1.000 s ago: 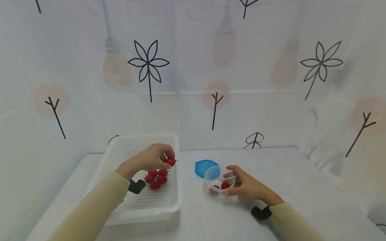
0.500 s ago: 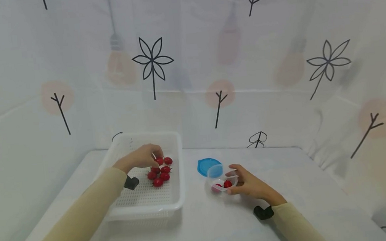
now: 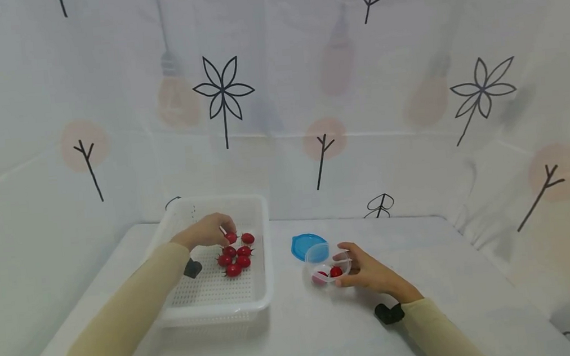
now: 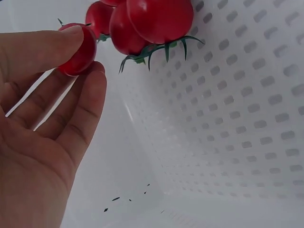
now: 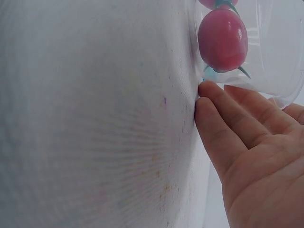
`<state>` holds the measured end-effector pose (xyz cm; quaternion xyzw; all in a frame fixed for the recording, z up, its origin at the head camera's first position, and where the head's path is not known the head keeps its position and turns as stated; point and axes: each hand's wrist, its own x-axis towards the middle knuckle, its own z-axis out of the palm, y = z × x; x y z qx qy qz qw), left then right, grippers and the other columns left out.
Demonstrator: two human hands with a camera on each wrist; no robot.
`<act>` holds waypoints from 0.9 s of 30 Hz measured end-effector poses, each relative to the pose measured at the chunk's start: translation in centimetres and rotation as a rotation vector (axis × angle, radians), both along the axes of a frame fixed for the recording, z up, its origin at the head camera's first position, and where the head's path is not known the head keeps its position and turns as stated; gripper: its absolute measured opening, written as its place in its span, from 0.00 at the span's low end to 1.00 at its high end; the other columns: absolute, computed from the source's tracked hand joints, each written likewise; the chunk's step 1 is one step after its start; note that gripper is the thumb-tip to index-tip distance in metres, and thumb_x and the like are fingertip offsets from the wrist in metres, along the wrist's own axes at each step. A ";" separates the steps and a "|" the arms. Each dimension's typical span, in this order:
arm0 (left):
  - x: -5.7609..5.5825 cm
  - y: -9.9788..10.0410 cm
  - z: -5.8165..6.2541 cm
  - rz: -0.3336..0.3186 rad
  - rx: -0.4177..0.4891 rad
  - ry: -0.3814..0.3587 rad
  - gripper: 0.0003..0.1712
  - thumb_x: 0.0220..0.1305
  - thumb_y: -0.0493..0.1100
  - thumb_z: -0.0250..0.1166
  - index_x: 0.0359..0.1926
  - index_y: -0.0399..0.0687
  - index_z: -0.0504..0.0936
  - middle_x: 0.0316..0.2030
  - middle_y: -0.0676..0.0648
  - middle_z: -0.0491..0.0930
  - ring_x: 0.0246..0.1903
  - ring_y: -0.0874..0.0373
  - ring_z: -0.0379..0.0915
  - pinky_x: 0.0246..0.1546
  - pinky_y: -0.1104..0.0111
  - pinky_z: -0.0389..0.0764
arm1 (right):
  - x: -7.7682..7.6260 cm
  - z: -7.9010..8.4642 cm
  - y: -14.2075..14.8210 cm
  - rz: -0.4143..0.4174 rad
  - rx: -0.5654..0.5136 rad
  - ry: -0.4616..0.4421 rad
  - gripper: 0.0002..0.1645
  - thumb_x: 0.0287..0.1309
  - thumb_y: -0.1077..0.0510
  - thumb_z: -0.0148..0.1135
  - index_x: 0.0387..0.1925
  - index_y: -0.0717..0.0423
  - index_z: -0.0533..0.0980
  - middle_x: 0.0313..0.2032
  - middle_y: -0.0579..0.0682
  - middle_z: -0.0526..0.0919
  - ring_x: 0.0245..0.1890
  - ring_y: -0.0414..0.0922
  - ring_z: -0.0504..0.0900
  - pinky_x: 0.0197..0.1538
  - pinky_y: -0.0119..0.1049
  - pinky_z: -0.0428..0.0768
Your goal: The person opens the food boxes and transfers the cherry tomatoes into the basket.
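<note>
My left hand [image 3: 204,232] reaches into a white perforated basket [image 3: 265,299] and pinches a red cherry tomato [image 4: 84,53] between thumb and fingertips. Several more cherry tomatoes [image 3: 232,269], with green stems, lie together on the basket's floor just beyond those fingers. On the table to the right, my right hand [image 3: 372,272] holds a small clear plastic container [image 3: 317,253], thumb and fingers on either side of it. At least two cherry tomatoes [image 3: 336,272] lie inside. The right wrist view shows the fingertips at the container's base, near one tomato [image 5: 223,42].
A blue lid [image 3: 303,244] lies on the white tabletop [image 3: 299,335], just behind the clear container. Patterned white cloth [image 3: 278,105] hangs behind the table and along both sides. The basket's raised walls surround the left hand's work.
My left hand has moved left with a tomato in its fingers; one loose tomato now shows to its right in the basket. The right hand stays at the container. The head view shifted slightly.
</note>
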<state>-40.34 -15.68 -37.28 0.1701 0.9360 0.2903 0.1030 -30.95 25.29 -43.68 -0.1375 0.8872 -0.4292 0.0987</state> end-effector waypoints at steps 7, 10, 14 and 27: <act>-0.9 0.8 -0.8 -0.020 0.002 0.009 0.16 0.50 0.28 0.66 0.41 0.46 0.82 0.39 0.47 0.80 0.39 0.54 0.75 0.41 0.62 0.79 | 0.0 0.0 0.0 0.003 0.009 0.008 0.58 0.44 0.41 0.73 0.70 0.51 0.51 0.62 0.49 0.70 0.52 0.51 0.75 0.54 0.52 0.75; -0.7 1.1 -1.0 -0.029 0.006 0.003 0.17 0.50 0.27 0.65 0.41 0.46 0.82 0.39 0.47 0.80 0.38 0.53 0.75 0.39 0.63 0.80 | -0.1 0.0 0.0 0.003 0.011 0.011 0.59 0.44 0.41 0.73 0.70 0.51 0.51 0.62 0.49 0.70 0.52 0.51 0.75 0.54 0.52 0.75; -0.4 1.4 -1.2 -0.028 -0.003 -0.002 0.17 0.50 0.27 0.65 0.41 0.45 0.82 0.40 0.47 0.80 0.39 0.53 0.75 0.40 0.63 0.80 | -0.1 -0.2 0.2 0.006 0.014 0.010 0.58 0.45 0.41 0.73 0.70 0.51 0.51 0.62 0.48 0.70 0.52 0.50 0.75 0.53 0.52 0.75; -0.1 1.4 -1.2 -0.021 0.025 -0.012 0.18 0.51 0.27 0.64 0.44 0.43 0.82 0.41 0.46 0.80 0.41 0.53 0.76 0.42 0.60 0.80 | -0.1 -0.4 0.2 0.005 0.016 0.022 0.57 0.44 0.41 0.73 0.70 0.50 0.51 0.61 0.48 0.71 0.53 0.51 0.75 0.54 0.52 0.75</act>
